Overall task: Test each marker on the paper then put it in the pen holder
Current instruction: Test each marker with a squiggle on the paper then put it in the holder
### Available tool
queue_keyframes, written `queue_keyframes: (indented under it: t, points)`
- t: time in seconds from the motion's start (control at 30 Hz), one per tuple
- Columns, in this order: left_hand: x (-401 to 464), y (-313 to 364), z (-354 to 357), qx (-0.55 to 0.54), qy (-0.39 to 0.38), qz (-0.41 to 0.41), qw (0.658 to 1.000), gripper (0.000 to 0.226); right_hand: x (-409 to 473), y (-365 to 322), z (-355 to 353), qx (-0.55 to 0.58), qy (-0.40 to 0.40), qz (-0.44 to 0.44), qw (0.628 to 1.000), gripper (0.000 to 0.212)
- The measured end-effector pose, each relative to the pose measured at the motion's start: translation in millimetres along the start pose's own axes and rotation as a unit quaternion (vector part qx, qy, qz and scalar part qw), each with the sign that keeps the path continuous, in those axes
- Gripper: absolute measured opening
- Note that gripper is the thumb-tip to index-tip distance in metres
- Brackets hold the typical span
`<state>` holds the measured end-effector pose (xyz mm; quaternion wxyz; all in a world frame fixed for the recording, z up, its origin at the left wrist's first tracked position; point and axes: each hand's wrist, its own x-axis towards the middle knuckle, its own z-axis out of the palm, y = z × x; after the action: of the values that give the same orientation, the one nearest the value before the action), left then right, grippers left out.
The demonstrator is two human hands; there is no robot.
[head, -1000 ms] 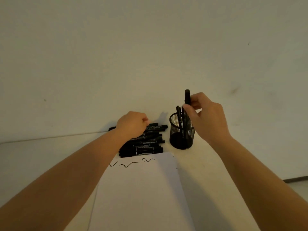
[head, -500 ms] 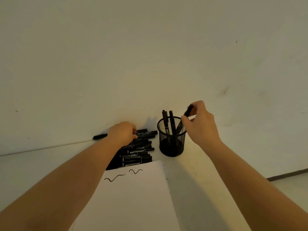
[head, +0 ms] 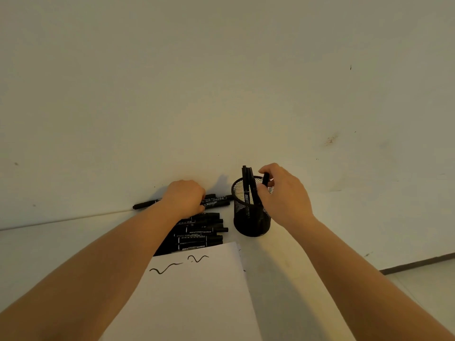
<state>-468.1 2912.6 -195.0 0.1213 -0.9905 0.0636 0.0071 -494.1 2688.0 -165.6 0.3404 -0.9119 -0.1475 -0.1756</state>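
The right hand [head: 285,198] pinches a marker [head: 265,179] whose lower end is now sunk in the mesh holder [head: 251,217], beside two upright ones; a second ago it was held above. The left hand [head: 186,199], fingers curled, grips a marker in the pile [head: 199,232] behind the paper [head: 187,299], as before

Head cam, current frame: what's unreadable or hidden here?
- Left hand grip: its fingers are hidden under its own back, over the marker pile.
- Pile count: the left forearm covers its left part.
- Marker in the right hand: only the top shows.
- Pen holder contents: dark mesh, markers overlap.
- Marker label print: too small.
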Motion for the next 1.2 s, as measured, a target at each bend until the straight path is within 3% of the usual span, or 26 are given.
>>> queue_keyframes:
  t: [0.17, 0.27, 0.37, 0.43, 0.5, 0.57, 0.63, 0.8, 0.93, 1.03, 1.13, 1.2]
  points:
    - [0, 2, -4, 0.022, -0.001, -0.004, 1.000, 0.023, -7, -8, -7, -0.085, 0.027, -0.035, 0.995, 0.030]
    - [-5, -5, -4, -0.050, 0.027, -0.011, 0.998, 0.027, -14, -19, -15, -0.123, 0.064, -0.087, 0.987, 0.031]
    - [-18, -7, -12, -0.167, 0.103, -0.029, 0.980, 0.028, -23, -32, -21, -0.101, 0.106, -0.134, 0.980, 0.025]
    - [-32, -3, -21, -0.242, 0.137, -0.031, 0.960, 0.026, -32, -43, -20, -0.048, 0.066, -0.101, 0.992, 0.018]
    - [-52, 4, -33, -0.319, 0.139, -0.014, 0.937, 0.023, -40, -57, -16, 0.084, -0.029, 0.017, 0.996, 0.015]
    - [-79, 15, -43, -0.360, 0.150, 0.006, 0.921, 0.020, -44, -72, -10, 0.257, -0.111, 0.142, 0.949, 0.018]
    - [-107, 25, -49, -0.371, 0.163, 0.025, 0.914, 0.020, -50, -85, -5, 0.357, -0.147, 0.207, 0.899, 0.020]
    - [-158, 33, -49, -0.391, 0.183, 0.007, 0.902, 0.017, -72, -100, 4, 0.428, -0.053, 0.197, 0.880, 0.026]
    - [-185, 22, -52, -0.395, 0.236, -0.026, 0.887, 0.020, -86, -102, 1, 0.523, -0.024, 0.255, 0.813, 0.023]
    - [-203, 24, -59, -0.347, 0.235, 0.001, 0.908, 0.019, -97, -105, 1, 0.589, -0.105, 0.270, 0.754, 0.027]
    - [-216, 30, -64, -0.229, 0.225, 0.003, 0.947, 0.024, -106, -107, 1, 0.582, -0.200, 0.253, 0.746, 0.026]
    - [-226, 34, -63, -0.213, 0.200, -0.002, 0.956, 0.026, -109, -106, -1, 0.573, -0.220, 0.251, 0.748, 0.023]
